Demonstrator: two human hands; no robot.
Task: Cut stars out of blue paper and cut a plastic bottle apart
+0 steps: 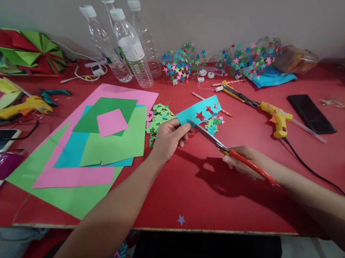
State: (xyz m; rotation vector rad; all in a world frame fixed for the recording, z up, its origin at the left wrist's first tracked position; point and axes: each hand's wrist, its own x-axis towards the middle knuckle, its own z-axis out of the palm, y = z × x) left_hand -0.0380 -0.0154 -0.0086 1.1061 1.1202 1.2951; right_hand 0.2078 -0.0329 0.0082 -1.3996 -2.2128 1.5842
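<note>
In my left hand is a strip of blue paper, pinched at its left end. Star-shaped holes run along the strip, with the red table showing through them. My right hand grips red-handled scissors, whose blades reach up to the paper close to my left fingertips. Beneath the strip lies a small heap of cut paper stars in green, blue and pink. Just behind my left hand are green paper scraps with star holes. A single lilac star rests near the table's front edge.
Sheets of coloured paper overlap on the left. Clear plastic bottles and star-covered decorations stand by the wall. On the right are a box cutter, a yellow glue gun with its cord, and a black phone.
</note>
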